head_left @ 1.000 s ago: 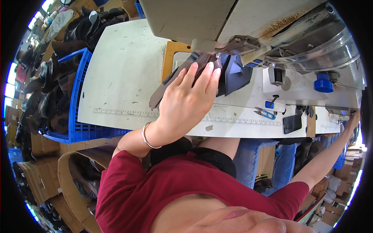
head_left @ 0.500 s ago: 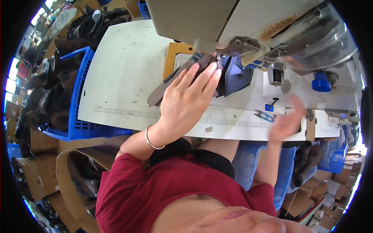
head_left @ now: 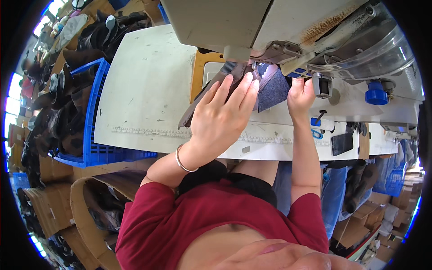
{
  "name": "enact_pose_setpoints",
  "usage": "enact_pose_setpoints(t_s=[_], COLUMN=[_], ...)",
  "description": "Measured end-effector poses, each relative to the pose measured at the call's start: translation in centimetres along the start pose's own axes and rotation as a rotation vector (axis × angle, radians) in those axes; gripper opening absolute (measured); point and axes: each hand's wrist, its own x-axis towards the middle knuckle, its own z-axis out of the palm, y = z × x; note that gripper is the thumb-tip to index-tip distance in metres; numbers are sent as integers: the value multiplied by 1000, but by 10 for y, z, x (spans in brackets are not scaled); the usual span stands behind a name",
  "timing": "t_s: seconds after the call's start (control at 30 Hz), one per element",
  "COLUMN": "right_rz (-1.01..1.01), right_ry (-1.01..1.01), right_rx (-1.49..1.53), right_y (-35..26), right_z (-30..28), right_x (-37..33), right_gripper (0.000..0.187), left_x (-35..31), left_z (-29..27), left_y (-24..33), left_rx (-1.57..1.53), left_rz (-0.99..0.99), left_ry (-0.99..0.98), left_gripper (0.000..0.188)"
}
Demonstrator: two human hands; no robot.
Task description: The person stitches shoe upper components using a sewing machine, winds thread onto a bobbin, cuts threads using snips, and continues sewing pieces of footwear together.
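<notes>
A brown leather shoe upper lies under the head of a sewing machine, its right part showing a grey felt-like lining. My left hand rests flat on the brown leather, fingers stretched toward the needle area and slightly apart; a bangle circles that wrist. At the right side of the lining, my right hand is closed on the upper's edge, its fingertips partly hidden by the machine. The needle itself is hard to make out.
Left of the white table stands a blue crate with dark shoe parts. A ruler strip runs along the near edge. Thread snips and a phone lie right of my right forearm. A cardboard box sits below left.
My right hand has moved from above the table's right front up to the upper and closed on it. The upper's right part now shows grey lining instead of a smooth dark surface.
</notes>
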Motion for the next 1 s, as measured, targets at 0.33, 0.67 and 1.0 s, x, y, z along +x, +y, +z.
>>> enact_pose_setpoints(t_s=[0.33,0.67,1.0], right_rz=[22,-105,101], right_ry=[-35,-265,-88], right_rx=[11,18,-101], right_y=[-3,15,19], right_z=[-1,-17,-8], right_x=[-1,15,-9], right_gripper=[18,18,27], left_x=[1,3,4], left_z=[2,4,12], left_y=[-1,-5,-11], left_rx=[23,-39,-52], left_rz=[19,-17,4], left_ry=[27,76,145], left_gripper=[28,32,27])
